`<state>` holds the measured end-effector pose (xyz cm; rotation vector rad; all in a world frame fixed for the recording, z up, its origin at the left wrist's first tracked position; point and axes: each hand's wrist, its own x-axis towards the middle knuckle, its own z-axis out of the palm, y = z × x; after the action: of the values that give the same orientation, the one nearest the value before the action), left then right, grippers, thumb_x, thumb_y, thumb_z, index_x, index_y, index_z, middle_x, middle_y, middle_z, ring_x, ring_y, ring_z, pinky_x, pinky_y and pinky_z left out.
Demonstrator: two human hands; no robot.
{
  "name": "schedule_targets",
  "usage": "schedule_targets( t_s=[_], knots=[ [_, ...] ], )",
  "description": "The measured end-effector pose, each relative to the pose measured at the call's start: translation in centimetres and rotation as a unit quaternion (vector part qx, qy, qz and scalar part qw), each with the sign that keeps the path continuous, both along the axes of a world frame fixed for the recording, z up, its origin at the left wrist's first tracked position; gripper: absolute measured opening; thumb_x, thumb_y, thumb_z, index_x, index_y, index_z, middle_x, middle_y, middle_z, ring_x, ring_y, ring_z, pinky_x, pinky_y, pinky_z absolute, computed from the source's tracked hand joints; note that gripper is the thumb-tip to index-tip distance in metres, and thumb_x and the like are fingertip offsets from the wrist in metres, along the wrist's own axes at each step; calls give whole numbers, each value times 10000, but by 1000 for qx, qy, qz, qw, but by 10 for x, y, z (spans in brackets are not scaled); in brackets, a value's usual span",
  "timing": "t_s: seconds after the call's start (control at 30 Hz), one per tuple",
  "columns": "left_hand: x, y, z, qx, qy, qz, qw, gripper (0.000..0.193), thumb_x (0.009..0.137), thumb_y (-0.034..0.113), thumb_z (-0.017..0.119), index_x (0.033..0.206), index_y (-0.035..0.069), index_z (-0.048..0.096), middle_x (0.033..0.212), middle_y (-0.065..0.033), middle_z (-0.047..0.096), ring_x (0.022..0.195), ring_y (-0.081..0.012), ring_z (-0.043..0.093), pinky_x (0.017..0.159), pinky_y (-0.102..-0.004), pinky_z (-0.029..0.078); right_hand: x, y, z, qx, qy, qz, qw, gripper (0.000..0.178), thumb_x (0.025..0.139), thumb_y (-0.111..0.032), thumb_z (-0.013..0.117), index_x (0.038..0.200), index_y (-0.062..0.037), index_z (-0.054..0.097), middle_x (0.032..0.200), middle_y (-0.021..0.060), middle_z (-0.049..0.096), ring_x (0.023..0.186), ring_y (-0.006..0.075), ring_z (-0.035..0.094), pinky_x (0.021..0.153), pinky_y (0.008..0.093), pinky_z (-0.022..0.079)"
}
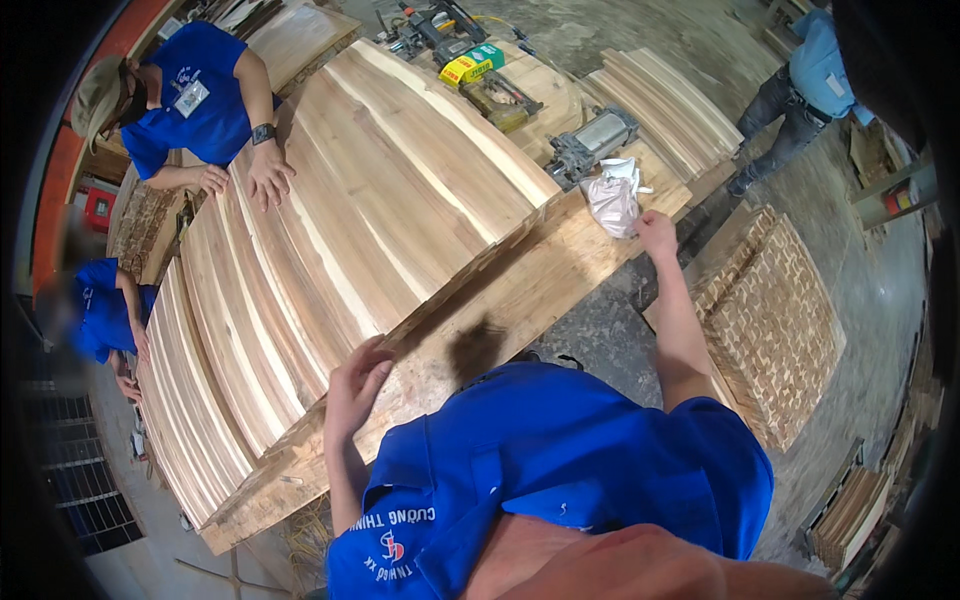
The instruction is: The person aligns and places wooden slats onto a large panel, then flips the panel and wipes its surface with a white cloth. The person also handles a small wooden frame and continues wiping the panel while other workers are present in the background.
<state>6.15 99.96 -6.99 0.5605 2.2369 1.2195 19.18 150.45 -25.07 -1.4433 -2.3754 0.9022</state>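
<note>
A broad stack of striped wooden panels [340,200] lies on a pale wooden workbench [540,285] in front of me. At the panels' near edge is my left hand [355,388], its thumb and fingers apart, the fingertips against or just by the wood. Off to the right, my right hand [657,236] pinches the edge of a crumpled whitish plastic bag [612,205], its fingers closed. The bag sits on the bench's right end, beside a grey metal cylinder [600,135] with end blocks. What the bag contains cannot be seen.
Across the panels, a co-worker in blue [205,95] rests both hands on the wood; another person [100,305] touches the left end. Nail guns [500,100] and a yellow-green box [472,64] lie beyond the bench. Patterned wood blocks [780,320] stand on the floor at right.
</note>
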Motion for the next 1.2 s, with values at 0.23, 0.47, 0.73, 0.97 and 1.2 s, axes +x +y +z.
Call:
schedule_targets(
  t_s=[0.23, 0.47, 0.73, 0.97, 1.2],
  knots=[
    [26, -9, -17, -84, 21, -40, 995, 408, 860, 162, 635, 1233, 34, 532, 991, -125, 669, 879, -192, 640, 793, -321, 493, 6, 33, 10, 62, 80, -22, 995, 245, 810, -299, 601, 903, -86, 678, 810, 124, 666, 787, 287, 650, 706, 370, 492],
    [32, -28, -23, -124, 68, 7, 990, 366, 837, 157, 642, 1168, 21, 564, 890, -141, 663, 801, -215, 650, 737, -310, 505, -13, 32, 10, 108, 271, -96, 952, 260, 830, -264, 595, 904, -26, 671, 781, 153, 663, 741, 268, 650, 698, 366, 488],
    [50, -79, -57, -191, 32, 53, 980, 173, 819, 127, 636, 921, -13, 637, 740, -139, 645, 667, -190, 619, 627, -309, 483, -40, 63, 0, 36, 136, -23, 990, 273, 797, -254, 643, 906, -6, 681, 779, 83, 669, 740, 160, 621, 690, 296, 470],
    [47, -81, -80, -185, -22, 78, 979, 200, 809, 137, 649, 949, -5, 634, 755, -150, 652, 690, -207, 630, 641, -320, 489, -39, 95, -21, -78, 34, 135, 987, 241, 752, -228, 639, 857, -15, 679, 763, 86, 668, 696, 180, 622, 658, 311, 470],
    [46, -86, -97, -212, -49, 17, 976, 248, 810, 172, 645, 983, -6, 636, 800, -179, 662, 743, -258, 654, 675, -346, 504, -14, 102, 4, -25, 27, 114, 993, 237, 805, -219, 614, 912, -16, 675, 740, 55, 658, 653, 138, 585, 630, 299, 460]
  ],
)
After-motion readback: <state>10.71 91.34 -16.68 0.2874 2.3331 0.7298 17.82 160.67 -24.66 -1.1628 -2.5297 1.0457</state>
